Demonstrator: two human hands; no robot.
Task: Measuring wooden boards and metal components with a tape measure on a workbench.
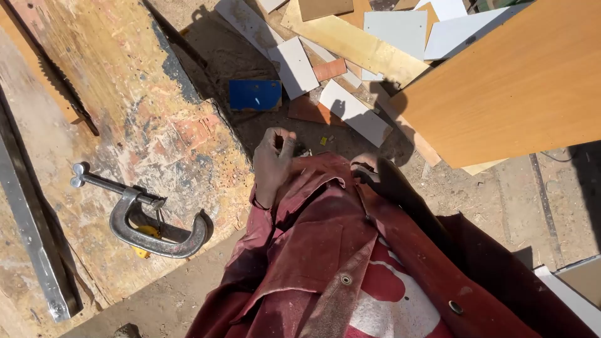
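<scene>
head view looks down at a worn chipboard bench [125, 125] on your left, its face stained with paint and dusted with sawdust, and at sandy ground on your right, all in hard sunlight. a metal c-clamp [150, 225] grips the bench edge, with something yellow under its jaw that is too small to make out. a grey metal bar [28, 231] lies along the far left of the bench.

on the ground past your hand sits a pile of board offcuts [350, 69]: white, pale yellow and reddish pieces, and one small blue rectangle [255, 94] nearest the bench. a large orange-brown panel [519, 81] fills the upper right, cut off by the frame.

your left hand [273, 164] rests on the collar of your dusty red coat [325, 263], fingers curled together against the cloth, just beside the bench edge. your right hand [366, 161] is mostly hidden behind the coat, so you cannot tell how its fingers lie.
</scene>
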